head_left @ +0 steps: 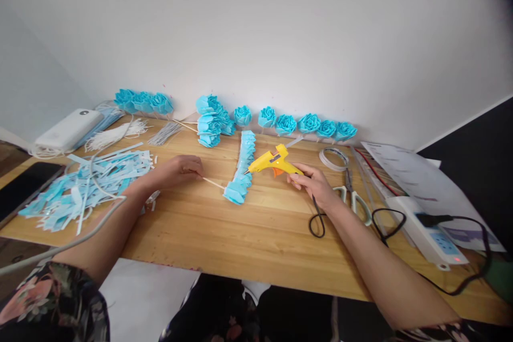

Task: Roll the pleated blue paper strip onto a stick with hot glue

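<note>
My left hand (182,170) is closed on the end of a thin wooden stick (213,183). At the stick's other end is a partly wrapped blue flower (235,192), which meets the near end of a pleated light-blue strip (246,152) lying on the table. In my right hand (310,180) is a yellow glue gun (274,160) with an orange trigger. Its nozzle points left, at or just above the strip; whether it touches, I cannot tell.
Finished blue flowers (309,123) line the wall. Cut blue-white scraps (96,181), a phone (28,187) and a white power bank (70,128) lie left. Scissors (352,195), a tape roll (333,158) and a power strip (433,235) with black cord are right.
</note>
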A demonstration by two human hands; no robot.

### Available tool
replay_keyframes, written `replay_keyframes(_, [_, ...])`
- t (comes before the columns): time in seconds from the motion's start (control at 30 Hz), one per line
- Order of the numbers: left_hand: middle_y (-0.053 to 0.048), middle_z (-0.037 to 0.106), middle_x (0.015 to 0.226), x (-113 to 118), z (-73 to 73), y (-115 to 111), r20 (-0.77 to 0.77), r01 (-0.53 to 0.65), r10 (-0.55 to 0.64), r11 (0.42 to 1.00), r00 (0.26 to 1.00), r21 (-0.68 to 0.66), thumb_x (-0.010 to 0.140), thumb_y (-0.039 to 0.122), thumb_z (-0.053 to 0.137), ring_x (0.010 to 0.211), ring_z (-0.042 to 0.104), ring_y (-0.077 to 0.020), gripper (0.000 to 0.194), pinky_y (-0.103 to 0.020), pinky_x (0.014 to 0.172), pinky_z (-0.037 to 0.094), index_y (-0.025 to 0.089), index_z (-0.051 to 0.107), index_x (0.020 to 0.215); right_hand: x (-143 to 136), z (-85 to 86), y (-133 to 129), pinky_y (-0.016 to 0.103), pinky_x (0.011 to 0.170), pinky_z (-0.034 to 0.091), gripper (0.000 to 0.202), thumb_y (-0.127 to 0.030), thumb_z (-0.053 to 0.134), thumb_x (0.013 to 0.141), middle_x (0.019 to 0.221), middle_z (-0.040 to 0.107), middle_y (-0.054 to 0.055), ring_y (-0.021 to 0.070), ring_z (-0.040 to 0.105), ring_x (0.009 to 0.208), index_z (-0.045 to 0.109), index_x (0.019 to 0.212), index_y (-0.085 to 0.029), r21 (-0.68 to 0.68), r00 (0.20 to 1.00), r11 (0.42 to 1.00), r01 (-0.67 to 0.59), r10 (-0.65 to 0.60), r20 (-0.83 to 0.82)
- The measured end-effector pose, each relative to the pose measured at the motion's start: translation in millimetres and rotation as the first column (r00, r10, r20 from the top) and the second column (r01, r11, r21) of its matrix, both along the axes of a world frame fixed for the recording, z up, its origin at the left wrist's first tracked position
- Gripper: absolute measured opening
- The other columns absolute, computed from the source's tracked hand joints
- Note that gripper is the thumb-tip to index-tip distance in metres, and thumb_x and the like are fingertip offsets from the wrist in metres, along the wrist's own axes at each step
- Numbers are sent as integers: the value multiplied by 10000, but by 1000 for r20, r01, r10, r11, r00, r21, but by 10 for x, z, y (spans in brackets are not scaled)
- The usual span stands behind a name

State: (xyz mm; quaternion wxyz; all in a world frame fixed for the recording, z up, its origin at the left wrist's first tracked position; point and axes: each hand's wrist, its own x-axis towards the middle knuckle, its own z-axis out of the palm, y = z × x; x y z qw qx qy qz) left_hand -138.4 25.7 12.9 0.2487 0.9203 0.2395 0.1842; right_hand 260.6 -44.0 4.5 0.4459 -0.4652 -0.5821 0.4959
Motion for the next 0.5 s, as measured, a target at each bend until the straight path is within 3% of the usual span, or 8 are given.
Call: replay_keyframes(0.5, [-72,646,836,6,-58,7,4,-36,36,999,999,6,932,296,551,756,607,-129,237,-213,668,444,159,719,835,-22,7,-14,277,558,331,383,-385,691,775,733,621,10,105,400,547,702,1091,-170,14,997,1000,7,-8,73])
